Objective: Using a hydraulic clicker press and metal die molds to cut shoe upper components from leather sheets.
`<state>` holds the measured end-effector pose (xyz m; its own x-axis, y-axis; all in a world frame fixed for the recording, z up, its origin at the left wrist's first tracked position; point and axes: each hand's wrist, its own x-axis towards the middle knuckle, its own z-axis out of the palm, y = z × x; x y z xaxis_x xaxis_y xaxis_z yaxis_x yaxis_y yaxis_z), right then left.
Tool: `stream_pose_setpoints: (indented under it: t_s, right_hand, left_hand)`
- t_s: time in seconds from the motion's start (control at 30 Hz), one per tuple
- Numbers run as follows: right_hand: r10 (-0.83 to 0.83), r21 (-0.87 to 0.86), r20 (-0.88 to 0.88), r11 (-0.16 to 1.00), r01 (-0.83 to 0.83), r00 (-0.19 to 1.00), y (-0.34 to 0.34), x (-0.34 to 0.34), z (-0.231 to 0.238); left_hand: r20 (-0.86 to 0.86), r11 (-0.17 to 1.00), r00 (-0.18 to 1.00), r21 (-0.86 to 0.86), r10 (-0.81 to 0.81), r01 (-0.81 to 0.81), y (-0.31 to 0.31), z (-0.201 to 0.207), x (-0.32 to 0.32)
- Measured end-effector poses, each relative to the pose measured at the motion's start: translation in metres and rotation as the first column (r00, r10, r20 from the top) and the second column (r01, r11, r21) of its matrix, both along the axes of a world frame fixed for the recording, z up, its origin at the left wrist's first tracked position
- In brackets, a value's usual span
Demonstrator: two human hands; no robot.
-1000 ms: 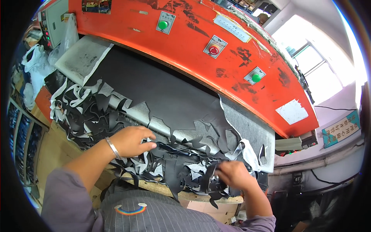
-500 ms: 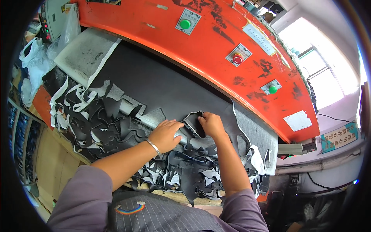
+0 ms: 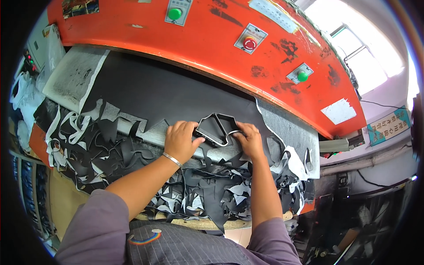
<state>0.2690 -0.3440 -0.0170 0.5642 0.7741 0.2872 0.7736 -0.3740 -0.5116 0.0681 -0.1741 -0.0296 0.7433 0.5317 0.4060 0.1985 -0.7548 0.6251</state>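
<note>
A metal cutting die, an angular open frame with a crossbar, rests at the near edge of a dark leather-like sheet. My left hand grips its left side, thumb at the near corner and fingers along the outside. On the opposite side, my right hand has its thumb and fingers closed on the frame. Through the frame's openings the dark sheet shows. A pale board lies exposed along the sheet's ragged, cut-out near edge.
Beyond the sheet stands an orange press beam with green buttons and a red knob. Tangled dark and white offcuts heap up near me. A grey-white sheet lies at the far left, plastic bags beside it.
The die has gone from tilted up in my right hand to lying flatter, with my left hand now on it too. My view has shifted, so the press sits higher and further left.
</note>
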Motion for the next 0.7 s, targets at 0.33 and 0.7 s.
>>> stream_pose_setpoints:
  t_s: [0.33,0.7]
  right_hand:
    - [-0.024,0.115,-0.07,0.993,0.032,0.997,0.0,0.028,-0.009]
    - [-0.194,0.236,-0.17,0.944,0.231,0.966,-0.024,0.033,-0.018]
  left_hand:
    - [0.073,0.996,0.997,0.09,-0.001,-0.006,-0.008,0.003,0.026]
    - [0.042,0.996,0.999,0.091,0.021,-0.025,-0.015,-0.004,0.037]
